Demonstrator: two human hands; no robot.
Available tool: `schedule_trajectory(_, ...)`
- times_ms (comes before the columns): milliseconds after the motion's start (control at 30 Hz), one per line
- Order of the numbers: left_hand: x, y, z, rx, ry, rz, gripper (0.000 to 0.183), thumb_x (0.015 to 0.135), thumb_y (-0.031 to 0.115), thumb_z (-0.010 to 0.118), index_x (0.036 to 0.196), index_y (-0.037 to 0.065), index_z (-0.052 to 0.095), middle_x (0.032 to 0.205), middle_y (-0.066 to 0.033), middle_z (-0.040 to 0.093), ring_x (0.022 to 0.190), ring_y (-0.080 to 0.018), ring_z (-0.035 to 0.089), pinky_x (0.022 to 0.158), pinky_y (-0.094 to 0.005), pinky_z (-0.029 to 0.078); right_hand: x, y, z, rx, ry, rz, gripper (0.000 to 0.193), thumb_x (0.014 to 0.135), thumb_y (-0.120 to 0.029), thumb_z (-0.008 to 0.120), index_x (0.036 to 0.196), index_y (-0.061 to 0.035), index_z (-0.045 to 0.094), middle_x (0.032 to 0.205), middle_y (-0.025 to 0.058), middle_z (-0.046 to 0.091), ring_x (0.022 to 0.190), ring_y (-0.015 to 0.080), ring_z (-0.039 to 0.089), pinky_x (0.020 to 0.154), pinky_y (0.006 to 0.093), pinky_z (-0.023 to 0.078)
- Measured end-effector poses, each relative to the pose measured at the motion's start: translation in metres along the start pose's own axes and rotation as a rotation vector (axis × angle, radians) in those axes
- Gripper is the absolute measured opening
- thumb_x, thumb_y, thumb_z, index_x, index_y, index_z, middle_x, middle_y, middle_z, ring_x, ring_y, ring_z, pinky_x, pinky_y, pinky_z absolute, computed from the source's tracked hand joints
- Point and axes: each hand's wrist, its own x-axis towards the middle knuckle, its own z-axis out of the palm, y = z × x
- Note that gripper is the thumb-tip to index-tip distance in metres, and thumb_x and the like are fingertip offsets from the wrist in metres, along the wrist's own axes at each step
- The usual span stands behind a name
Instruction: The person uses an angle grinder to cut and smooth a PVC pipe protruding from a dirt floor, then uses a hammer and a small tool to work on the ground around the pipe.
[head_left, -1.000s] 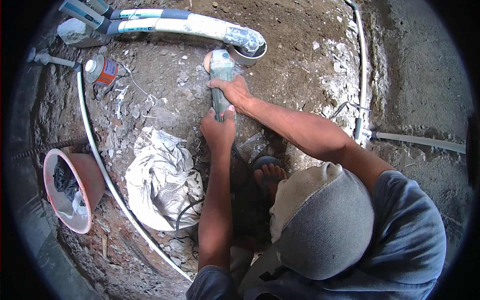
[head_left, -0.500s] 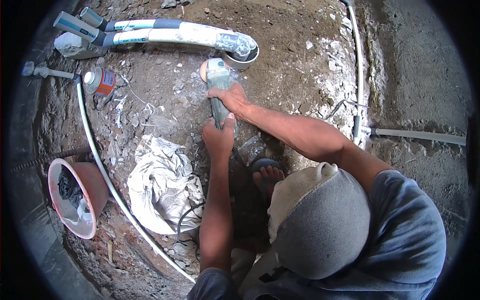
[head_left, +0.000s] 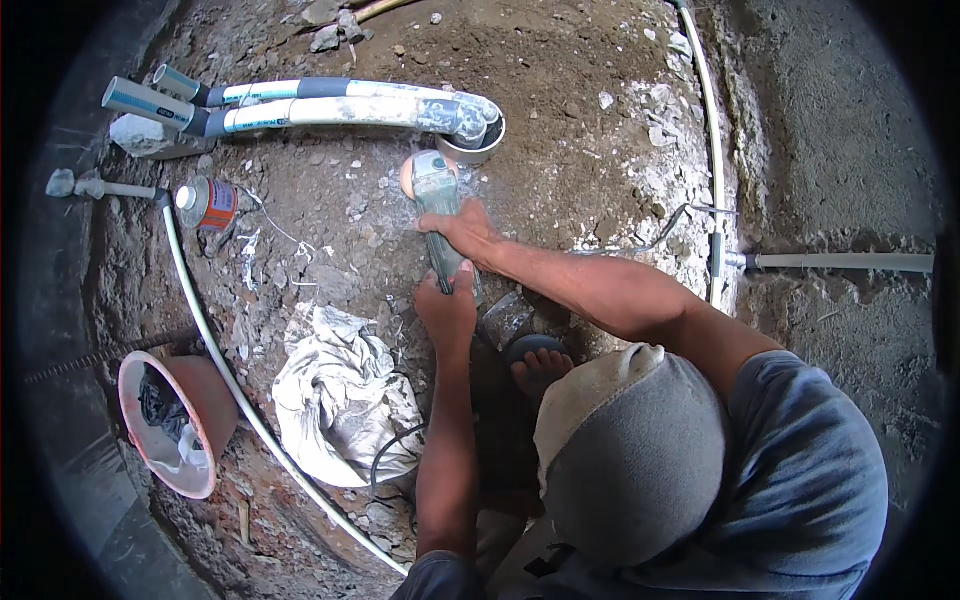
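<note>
Neither of my own hands shows. Another person in a grey knit cap (head_left: 635, 460) crouches in front of me, and both visible arms belong to that person. Their right hand (head_left: 472, 230) wraps the upper body of a grey-green angle grinder (head_left: 436, 190); their left hand (head_left: 447, 302) grips its rear end. A tan disc (head_left: 408, 178) shows at the grinder's far end; whether it spins I cannot tell. Just beyond the grinder, a white pipe socket (head_left: 472, 153) opens at the ground, with an elbow of the dusty white pipes (head_left: 350, 112) going into it.
An orange-labelled can (head_left: 208, 203) with a white cap stands left. Nearer lie a crumpled white sack (head_left: 345, 400) and a tipped pink bucket (head_left: 205, 400) with plastic inside. Thin white pipes run along the left (head_left: 190, 275) and right (head_left: 708, 100). The ground is rubble and soil.
The view has shifted a little, so most of the ground and pipes sit lower. The person's hands and the grinder have drawn slightly back from the pipe socket, the grip unchanged.
</note>
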Motion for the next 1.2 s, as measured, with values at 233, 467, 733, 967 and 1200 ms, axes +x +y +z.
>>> schedule_trajectory(233, -0.008, 0.016, -0.008, 0.1, -0.047, -0.065, 0.045, 0.09, 0.033, 0.079, 0.087, -0.009, 0.062, 0.074, -0.0209, 0.066, 0.07, -0.0359, 0.067, 0.071, -0.049, 0.051, -0.014, -0.011, -0.008, -0.056, -0.047, 0.026, 0.049, 0.074, -0.042, 0.082, 0.088, 0.0043, 0.076, 0.084, 0.0148, 0.074, 0.076, 0.0212, 0.066, 0.071, 0.0416, 0.052)
schedule_trajectory(467, -0.015, 0.012, 0.008, 0.007, -0.084, -0.106, 0.046, 0.092, 0.034, 0.078, 0.088, -0.009, 0.061, 0.075, -0.0175, 0.066, 0.069, -0.0291, 0.064, 0.067, -0.0453, 0.05, 0.0, 0.016, -0.019, -0.103, -0.024, 0.035, 0.06, 0.074, -0.047, 0.082, 0.096, 0.0078, 0.076, 0.091, 0.0221, 0.075, 0.085, 0.0295, 0.072, 0.08, 0.0453, 0.054)
schedule_trajectory(733, -0.015, 0.03, 0.003, -0.062, -0.163, -0.198, 0.034, 0.098, 0.026, 0.074, 0.099, -0.007, 0.066, 0.084, -0.0087, 0.067, 0.078, -0.0149, 0.058, 0.067, -0.0355, 0.048, 0.025, 0.055, -0.007, -0.132, 0.02, 0.019, 0.069, 0.069, -0.053, 0.085, 0.1, 0.008, 0.075, 0.101, 0.0323, 0.075, 0.104, 0.0429, 0.074, 0.089, 0.05, 0.056)
schedule_trajectory(967, -0.024, -0.01, 0.007, -0.034, -0.116, -0.146, 0.035, 0.097, 0.026, 0.073, 0.089, -0.007, 0.062, 0.074, -0.0088, 0.063, 0.065, -0.016, 0.055, 0.06, -0.0376, 0.045, 0.002, 0.036, -0.007, -0.108, 0.02, -0.001, 0.062, 0.068, -0.047, 0.088, 0.099, 0.0051, 0.074, 0.096, 0.0294, 0.075, 0.098, 0.042, 0.075, 0.086, 0.051, 0.057)
schedule_trajectory(1200, -0.024, 0.022, 0.019, -0.196, -0.147, -0.224, 0.03, 0.097, 0.021, 0.072, 0.094, -0.008, 0.064, 0.077, -0.0088, 0.066, 0.068, -0.0135, 0.057, 0.061, -0.0346, 0.046, 0.002, 0.03, -0.025, -0.173, 0.03, 0.019, 0.07, 0.069, -0.047, 0.087, 0.109, 0.0083, 0.07, 0.104, 0.029, 0.074, 0.102, 0.0446, 0.074, 0.087, 0.0507, 0.058)
